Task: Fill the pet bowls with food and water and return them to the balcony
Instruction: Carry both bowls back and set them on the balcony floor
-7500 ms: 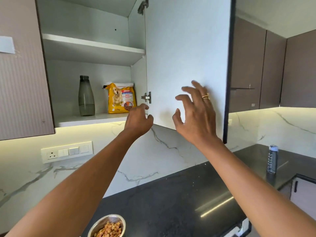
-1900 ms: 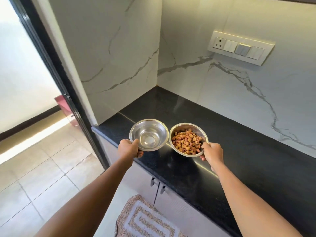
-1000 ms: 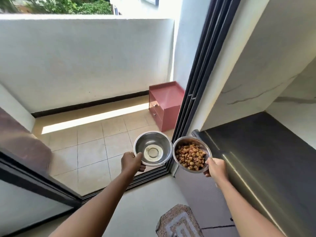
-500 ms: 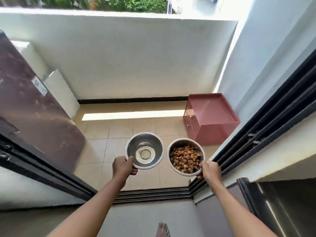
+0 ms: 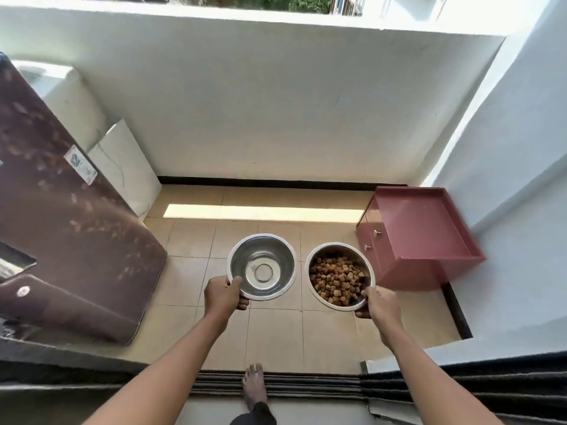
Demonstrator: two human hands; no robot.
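Note:
I hold two steel pet bowls in the air over the tiled balcony floor [image 5: 190,240]. My left hand [image 5: 223,296] grips the near rim of the water bowl [image 5: 262,266]; its inside looks shiny, and I cannot tell the water level. My right hand [image 5: 380,305] grips the near rim of the food bowl [image 5: 339,276], which is full of brown kibble. The bowls hang side by side, a little apart, both roughly level.
A low red cabinet [image 5: 423,237] stands in the right corner of the balcony. A large brown appliance [image 5: 70,240] fills the left side, with a white slab [image 5: 125,167] behind it. The door's sliding track [image 5: 306,384] crosses below, with my foot [image 5: 254,388] on it.
I have turned from the kitchen counter and walked to the balcony doorway carrying both bowls. My foot now rests on the door track and the bowls hang over the balcony tiles.

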